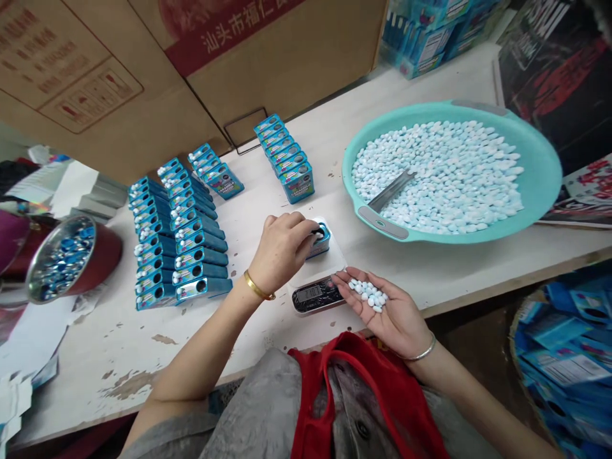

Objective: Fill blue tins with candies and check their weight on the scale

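Note:
My left hand (287, 245), with a gold bangle at the wrist, is pinched over the round opening of a small blue candy tin (319, 245). A small white candy shows at its fingertips. The tin stands on the pale plate of a digital kitchen scale (318, 297), whose lit display is too small to read surely. My right hand (394, 312) lies palm up, cupped beneath a small heap of pale blue and white candies (369, 293). Its fingertips are at the right edge of the scale. Part of the tin is hidden behind my left fingers.
A turquoise basin (478, 236) of candies holds a metal scoop-like tool (394, 189). Rows of blue tins (201, 242) stand left, another row (287, 156) behind the scale. A metal bowl (102, 258) of small blue pieces is far left. Cardboard boxes (287, 70) back the table; a container of tins (568, 357) sits lower right.

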{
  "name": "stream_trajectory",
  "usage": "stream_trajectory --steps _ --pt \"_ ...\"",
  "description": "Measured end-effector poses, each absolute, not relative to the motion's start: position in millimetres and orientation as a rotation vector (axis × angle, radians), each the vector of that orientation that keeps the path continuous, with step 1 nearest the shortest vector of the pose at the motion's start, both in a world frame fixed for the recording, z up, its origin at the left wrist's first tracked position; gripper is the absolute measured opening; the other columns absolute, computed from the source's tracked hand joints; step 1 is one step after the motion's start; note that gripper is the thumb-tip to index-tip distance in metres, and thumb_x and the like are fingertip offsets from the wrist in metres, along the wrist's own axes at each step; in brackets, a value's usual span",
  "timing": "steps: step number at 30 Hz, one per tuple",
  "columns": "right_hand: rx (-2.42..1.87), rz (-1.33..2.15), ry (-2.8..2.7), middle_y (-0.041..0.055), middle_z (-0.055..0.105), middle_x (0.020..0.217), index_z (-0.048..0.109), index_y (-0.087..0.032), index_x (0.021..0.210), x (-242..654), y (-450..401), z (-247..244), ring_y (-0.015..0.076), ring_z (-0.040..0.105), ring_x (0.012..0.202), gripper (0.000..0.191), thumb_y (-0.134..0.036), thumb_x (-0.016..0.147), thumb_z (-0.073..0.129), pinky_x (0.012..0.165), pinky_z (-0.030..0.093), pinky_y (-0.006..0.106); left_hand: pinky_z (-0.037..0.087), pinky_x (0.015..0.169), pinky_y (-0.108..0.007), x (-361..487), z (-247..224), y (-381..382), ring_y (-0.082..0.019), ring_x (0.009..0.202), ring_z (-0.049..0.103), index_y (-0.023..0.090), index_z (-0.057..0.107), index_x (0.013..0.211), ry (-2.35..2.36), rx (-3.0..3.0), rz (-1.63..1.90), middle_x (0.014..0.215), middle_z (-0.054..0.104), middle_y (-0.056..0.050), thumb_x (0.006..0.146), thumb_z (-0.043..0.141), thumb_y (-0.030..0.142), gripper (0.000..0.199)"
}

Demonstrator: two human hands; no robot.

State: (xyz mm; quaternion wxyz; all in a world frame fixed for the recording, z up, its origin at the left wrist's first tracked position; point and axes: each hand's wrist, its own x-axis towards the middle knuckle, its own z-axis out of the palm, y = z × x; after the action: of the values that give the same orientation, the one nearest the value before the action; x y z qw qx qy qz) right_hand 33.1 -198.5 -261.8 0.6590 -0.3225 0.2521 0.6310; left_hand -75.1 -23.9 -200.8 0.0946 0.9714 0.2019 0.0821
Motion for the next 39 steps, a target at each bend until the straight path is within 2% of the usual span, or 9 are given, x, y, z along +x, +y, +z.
stream_trajectory --steps 7,10,12,17,25,29,33,36,39 --pt "-0.570 1.476 0.508 0.0099 0.074 0.087 0.067 -0.009 0.091 29.2 -181.0 -256.2 0.0161 0.070 0.082 0.024 -0.016 0.089 0.044 0.079 0.058 0.028 0.034 0.080 -0.033 -78.4 -197.4 -60.1 -0.018 0.095 0.053 0.021 0.056 0.109 0.337 2.803 0.273 0.105 0.061 -0.006 0.092 0.045 0.033 0.024" --pt "-0.555 1.510 0.538 0.0081 0.073 0.083 0.068 -0.009 0.090 26.5 -177.8 -255.9 0.0136 0.070 0.076 0.022 -0.014 0.087 0.047 0.073 0.059 0.024 0.033 0.086 -0.038 -85.3 -204.1 -58.3 -0.026 0.110 0.047 0.021 0.046 0.128 0.484 2.883 0.331 0.126 0.051 -0.012 0.084 0.055 0.051 0.055" --pt "-0.612 1.540 0.575 0.0110 0.073 0.084 0.068 -0.007 0.090 26.0 -178.9 -257.4 0.0155 0.071 0.080 0.022 -0.013 0.087 0.047 0.076 0.058 0.024 0.034 0.085 -0.039 -88.4 -208.0 -43.7 -0.028 0.109 0.047 0.019 0.042 0.133 0.665 2.912 0.317 0.125 0.051 -0.014 0.081 0.056 0.055 0.065" --pt "-0.695 1.463 0.623 0.0137 0.073 0.087 0.067 -0.005 0.088 32.6 -184.2 -263.3 0.0184 0.071 0.086 0.020 -0.009 0.086 0.048 0.077 0.058 0.023 0.034 0.073 -0.034 -73.7 -209.6 9.8 -0.021 0.087 0.055 0.020 0.053 0.118 0.728 2.964 0.180 0.098 0.061 -0.007 0.089 0.048 0.043 0.037" --pt "-0.738 1.350 0.650 0.0165 0.073 0.090 0.067 -0.004 0.090 47.6 -188.5 -267.3 0.0206 0.070 0.089 0.021 -0.006 0.085 0.047 0.079 0.059 0.026 0.033 0.078 -0.037 -27.3 -238.6 63.9 -0.026 0.100 0.052 0.019 0.055 0.115 0.848 3.048 0.220 0.106 0.058 -0.010 0.084 0.055 0.036 0.035" --pt "-0.778 1.335 0.683 0.0167 0.073 0.090 0.068 -0.005 0.091 48.1 -189.8 -271.6 0.0210 0.071 0.087 0.022 -0.003 0.083 0.047 0.078 0.060 0.028 0.033 0.083 -0.037 -35.7 -247.8 77.7 -0.026 0.105 0.048 0.021 0.048 0.124 0.845 3.069 0.292 0.115 0.055 -0.010 0.084 0.055 0.042 0.046" --pt "-0.820 1.353 0.722 0.0149 0.073 0.091 0.068 -0.008 0.091 47.4 -190.5 -277.8 0.0210 0.071 0.085 0.025 -0.001 0.081 0.047 0.076 0.061 0.028 0.033 0.087 -0.040 -63.5 -239.4 123.5 -0.027 0.110 0.045 0.017 0.048 0.121 1.334 2.944 0.477 0.120 0.051 -0.014 0.086 0.049 0.043 0.043" --pt "-0.826 1.356 0.727 0.0156 0.073 0.093 0.068 -0.009 0.093 49.1 -191.2 -283.1 0.0211 0.071 0.087 0.025 -0.001 0.081 0.047 0.076 0.061 0.028 0.033 0.085 -0.046 -88.0 -232.7 167.5 -0.034 0.111 0.043 0.015 0.056 0.111 1.800 2.855 0.258 0.120 0.049 -0.019 0.083 0.052 0.036 0.035" --pt "-0.818 1.341 0.717 0.0154 0.073 0.093 0.069 -0.009 0.093 53.1 -191.7 -288.2 0.0210 0.071 0.087 0.026 -0.001 0.081 0.047 0.077 0.061 0.028 0.032 0.087 -0.050 -103.9 -230.6 193.0 -0.037 0.113 0.041 0.017 0.062 0.099 1.822 2.878 0.025 0.121 0.050 -0.019 0.079 0.054 0.027 0.024"
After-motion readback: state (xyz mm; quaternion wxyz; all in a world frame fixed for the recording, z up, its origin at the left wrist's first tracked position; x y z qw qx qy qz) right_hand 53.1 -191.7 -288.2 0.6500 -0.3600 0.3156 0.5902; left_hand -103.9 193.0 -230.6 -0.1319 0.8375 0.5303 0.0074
